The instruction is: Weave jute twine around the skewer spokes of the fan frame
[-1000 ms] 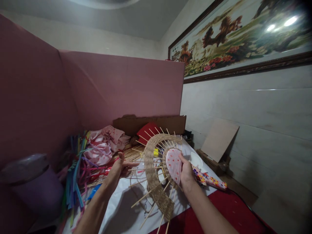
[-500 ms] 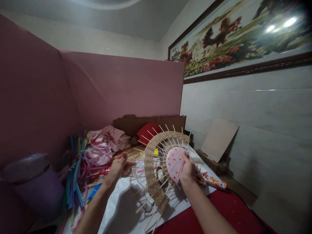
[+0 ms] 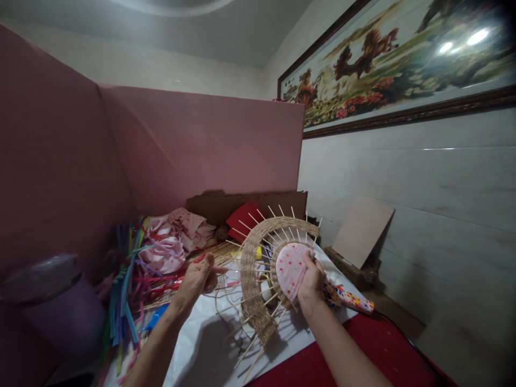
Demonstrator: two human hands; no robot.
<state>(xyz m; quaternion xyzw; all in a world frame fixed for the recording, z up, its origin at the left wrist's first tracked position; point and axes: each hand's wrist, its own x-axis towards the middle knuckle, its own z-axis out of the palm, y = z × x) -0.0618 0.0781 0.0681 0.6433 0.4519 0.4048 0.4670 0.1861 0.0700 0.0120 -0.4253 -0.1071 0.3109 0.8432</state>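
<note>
My right hand (image 3: 311, 281) grips the pink dotted fabric centre (image 3: 289, 265) of a round woven piece (image 3: 255, 269), held tilted above the table. Thin wooden sticks (image 3: 252, 356) fan out from its centre, and a band of tan woven cord crosses them on the left and top. To the left of the piece, my left hand (image 3: 200, 277) is closed with fingertips pinched on a thin tan strand that runs toward the weave.
The table carries a white sheet (image 3: 209, 349) over a red cloth (image 3: 358, 349). Pink fabric (image 3: 171, 242), coloured strips (image 3: 127, 290), a stick bundle (image 3: 220, 251), a cardboard box (image 3: 245, 203) and a dotted roll (image 3: 349, 300) lie about. Pink partitions (image 3: 169, 145) stand behind and left.
The woven piece has turned clockwise in my right hand, its lower sticks swinging inward. My left hand went from open beside it to pinched on a strand.
</note>
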